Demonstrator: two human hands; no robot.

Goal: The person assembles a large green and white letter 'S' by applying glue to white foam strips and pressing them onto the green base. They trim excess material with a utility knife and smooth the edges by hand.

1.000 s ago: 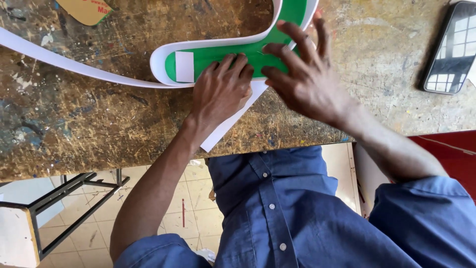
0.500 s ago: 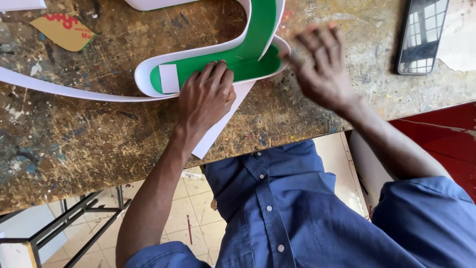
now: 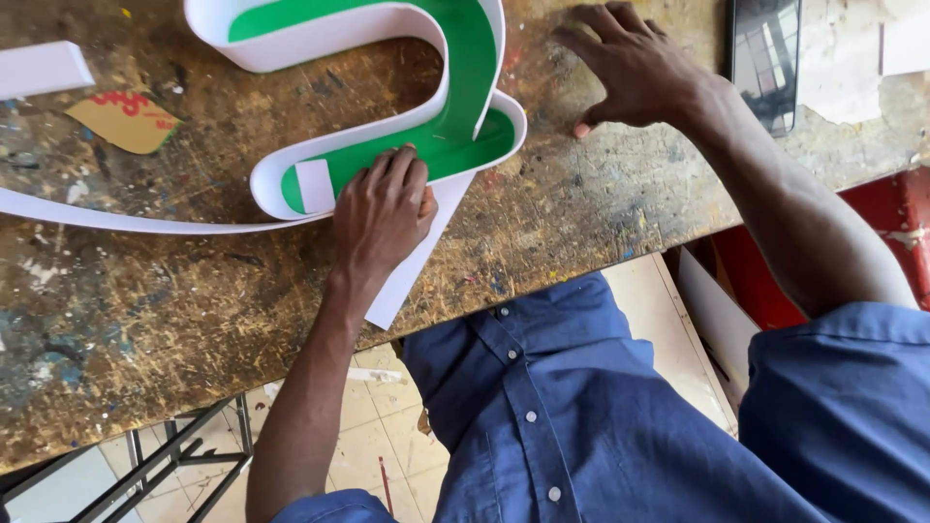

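Left hand (image 3: pixel 383 208) presses flat, fingers spread, on the green curved sign letter with white strip wall (image 3: pixel 455 136), pinning its lower loop to the scarred wooden workbench (image 3: pixel 581 223). Right hand (image 3: pixel 635 68) rests open on bare wood, gripping nothing. White strip hugs most of the curve; long loose tail (image 3: pixel 107 218) remains unfixed. Tan cardboard scrap with red print (image 3: pixel 126 118) far left, dark phone (image 3: pixel 765 58) right.

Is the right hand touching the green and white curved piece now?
Apart. The head view shows the right hand spread over the worn table, with bare wood between it and the green and white curved piece.
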